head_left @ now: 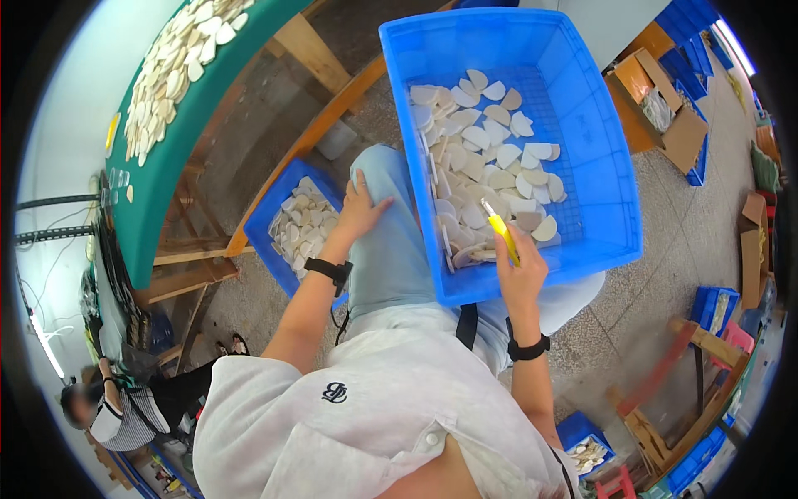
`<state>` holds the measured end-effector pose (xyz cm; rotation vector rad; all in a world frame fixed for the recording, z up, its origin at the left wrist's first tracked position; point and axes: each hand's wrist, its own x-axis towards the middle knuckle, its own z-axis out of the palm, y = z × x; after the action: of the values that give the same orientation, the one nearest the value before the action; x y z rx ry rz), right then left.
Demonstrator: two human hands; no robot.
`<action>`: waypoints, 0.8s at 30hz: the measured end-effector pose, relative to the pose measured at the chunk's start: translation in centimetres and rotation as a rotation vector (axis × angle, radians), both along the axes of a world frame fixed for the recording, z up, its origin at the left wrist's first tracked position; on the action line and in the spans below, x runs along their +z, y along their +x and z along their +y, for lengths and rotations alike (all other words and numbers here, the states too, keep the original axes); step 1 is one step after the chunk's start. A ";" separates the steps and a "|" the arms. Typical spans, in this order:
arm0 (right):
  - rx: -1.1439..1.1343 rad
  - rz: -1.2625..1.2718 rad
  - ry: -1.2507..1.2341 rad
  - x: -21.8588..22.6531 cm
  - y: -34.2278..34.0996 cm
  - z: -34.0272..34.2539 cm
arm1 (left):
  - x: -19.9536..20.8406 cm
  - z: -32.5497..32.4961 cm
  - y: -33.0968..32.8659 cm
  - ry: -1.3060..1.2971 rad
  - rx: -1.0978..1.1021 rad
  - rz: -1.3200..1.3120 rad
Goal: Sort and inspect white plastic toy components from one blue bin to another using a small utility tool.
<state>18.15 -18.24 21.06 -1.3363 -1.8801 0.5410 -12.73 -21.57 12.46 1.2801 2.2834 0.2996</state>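
Your right hand (pixel 522 264) clasps yellow-handled tool (pixel 500 229), right of centre — left hand (pixel 360 209), fingers apart, on knee (pixel 382 170). Upper right of centre, large blue bin (pixel 573 91): off-white half-discs (pixel 486 170). Left of centre, smaller bin (pixel 259 224) — more half-discs.

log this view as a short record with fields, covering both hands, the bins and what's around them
left hand: resting on the left leg, holding nothing, thumb spread
right hand: fingers closed around a yellow-handled tool, its tip over the large bin
large bin: blue, holding loose pale pieces, many half-round
small bin: blue, left of the left leg, with similar pieces
green tabletop: upper left, bearing a pile of pale pieces
background: another person, lower left
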 end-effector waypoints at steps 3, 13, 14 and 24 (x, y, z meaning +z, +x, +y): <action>0.023 -0.015 -0.006 -0.5 0.2 -0.2 | 3.8 2.1 -2.7 -0.059 -0.174 0.073; -0.120 0.318 -0.140 1.2 0.2 0.9 | 11.8 23.4 6.3 0.156 -0.681 0.368; -0.146 0.336 -0.104 1.4 0.3 1.0 | 11.1 24.5 8.1 0.068 -0.657 0.364; -0.127 0.285 -0.070 -0.5 -0.1 -1.3 | -10.1 21.7 6.4 -0.463 -0.701 0.391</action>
<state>18.00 -19.58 20.58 -1.3357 -1.5473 0.6977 -6.36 0.15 2.36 1.8631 1.8458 -0.7299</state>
